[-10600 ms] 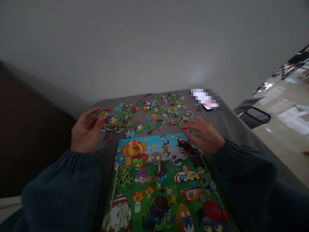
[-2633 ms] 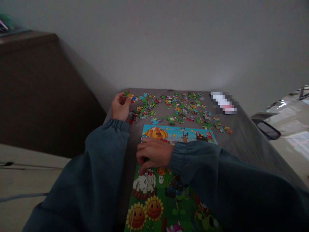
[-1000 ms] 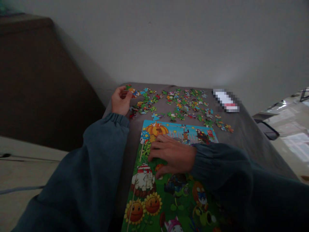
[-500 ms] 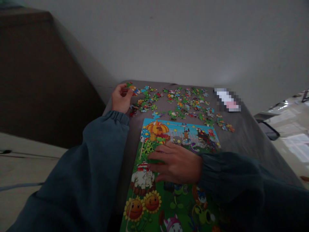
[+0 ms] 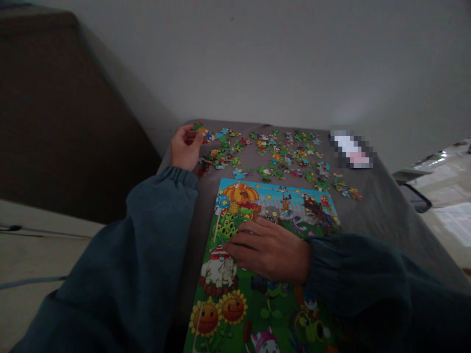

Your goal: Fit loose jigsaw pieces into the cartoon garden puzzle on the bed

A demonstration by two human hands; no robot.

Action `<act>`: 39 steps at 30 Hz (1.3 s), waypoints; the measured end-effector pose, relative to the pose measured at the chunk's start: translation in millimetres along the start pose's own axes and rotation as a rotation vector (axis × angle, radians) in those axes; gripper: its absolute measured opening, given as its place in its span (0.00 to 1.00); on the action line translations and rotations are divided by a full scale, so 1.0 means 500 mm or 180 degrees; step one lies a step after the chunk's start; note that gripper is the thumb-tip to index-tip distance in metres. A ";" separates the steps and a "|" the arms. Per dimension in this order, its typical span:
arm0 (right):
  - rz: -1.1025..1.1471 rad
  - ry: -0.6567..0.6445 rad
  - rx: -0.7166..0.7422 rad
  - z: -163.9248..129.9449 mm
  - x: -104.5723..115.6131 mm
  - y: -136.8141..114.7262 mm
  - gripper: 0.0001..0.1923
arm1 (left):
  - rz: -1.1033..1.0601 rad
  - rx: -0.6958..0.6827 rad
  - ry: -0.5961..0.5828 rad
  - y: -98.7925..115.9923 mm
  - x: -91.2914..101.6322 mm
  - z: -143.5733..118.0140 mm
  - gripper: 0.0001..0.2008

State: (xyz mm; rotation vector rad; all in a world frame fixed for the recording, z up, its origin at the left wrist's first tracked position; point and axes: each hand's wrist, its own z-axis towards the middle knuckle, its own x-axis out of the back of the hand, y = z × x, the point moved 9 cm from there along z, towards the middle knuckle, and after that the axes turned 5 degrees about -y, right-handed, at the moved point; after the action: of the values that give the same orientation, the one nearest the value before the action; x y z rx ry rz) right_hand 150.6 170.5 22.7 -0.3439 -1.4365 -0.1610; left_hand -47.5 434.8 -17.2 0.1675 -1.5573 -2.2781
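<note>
A colourful cartoon picture sheet (image 5: 279, 206) lies on a grey-covered table (image 5: 371, 211) in front of me. My right hand (image 5: 270, 247) rests flat on the sheet's left middle, fingers spread and pointing left, holding nothing. Beyond the sheet, several loose puzzle pieces (image 5: 283, 154) are scattered across the far part of the table. My left hand (image 5: 185, 148) is at the far left corner, pinching a small joined cluster of pieces (image 5: 200, 131) between thumb and fingers. Both arms wear dark teal sleeves.
A blurred white object (image 5: 351, 148) lies at the table's far right. A plain wall stands behind the table. Dark brown furniture (image 5: 55, 122) is on the left. A pale shiny floor and a dark frame (image 5: 414, 196) show on the right.
My right hand has slid toward me and slightly right across the sheet since one second ago. My left hand has kept hold of its cluster at the far left corner.
</note>
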 end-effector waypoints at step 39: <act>-0.0043 0.0652 -0.0658 -0.078 0.148 0.097 0.19 | 0.0227 -0.0162 -0.0391 0.036 -0.021 -0.021 0.17</act>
State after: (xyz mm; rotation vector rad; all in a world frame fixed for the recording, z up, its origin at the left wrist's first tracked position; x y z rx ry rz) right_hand 212.6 210.6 85.4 -0.4731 -1.2223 -0.3474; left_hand -30.2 423.7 -5.9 -0.0417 -1.5369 -2.3079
